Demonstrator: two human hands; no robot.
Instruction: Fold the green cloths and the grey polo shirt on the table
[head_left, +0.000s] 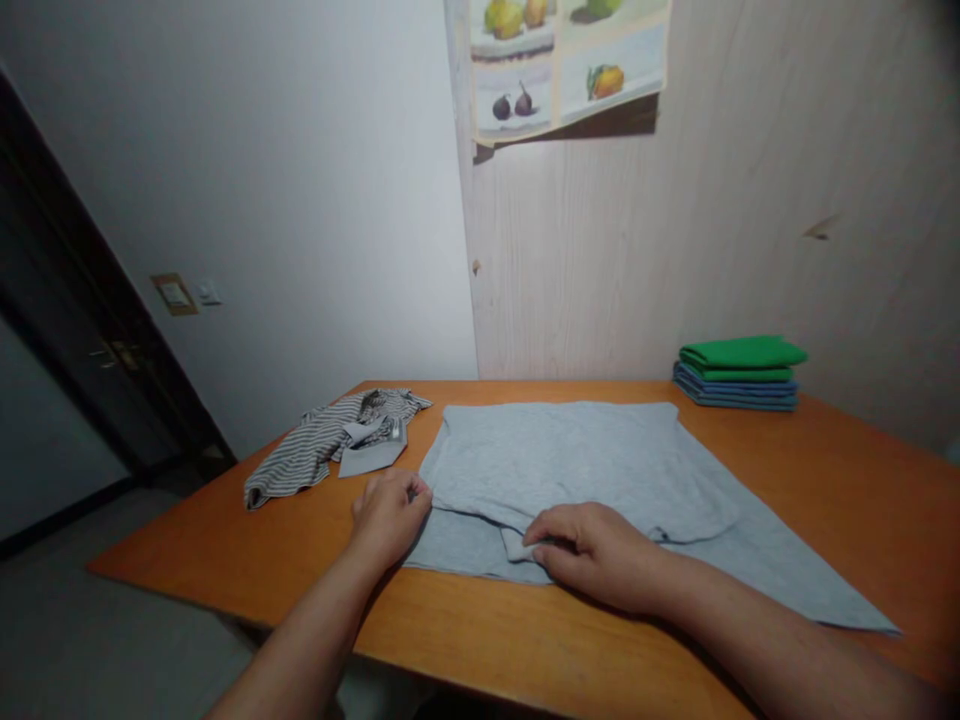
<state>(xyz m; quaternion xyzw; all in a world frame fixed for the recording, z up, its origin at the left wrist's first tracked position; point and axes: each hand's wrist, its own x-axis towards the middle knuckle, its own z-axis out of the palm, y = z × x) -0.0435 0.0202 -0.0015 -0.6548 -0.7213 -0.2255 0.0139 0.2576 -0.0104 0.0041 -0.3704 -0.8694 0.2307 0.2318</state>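
Note:
A light grey T-shirt (570,455) lies spread on the table with its upper layer folded over, so a strip of the lower layer shows along the near side. At its left edge, my left hand (390,515) is closed in a pinch on the cloth. My right hand (592,555) lies at the near middle of the shirt, thumb and fingers closed on a small turned-up flap of the same cloth. The fabric inside both pinches is partly hidden by the fingers. On the right, a pointed corner of the lower layer reaches out.
On the orange wooden table (442,635), a crumpled striped shirt (311,450) with a grey collar lies at the left. A folded stack of green cloth (742,352) on blue cloth (735,390) sits at the back right. Walls stand behind, with a fruit picture (517,60).

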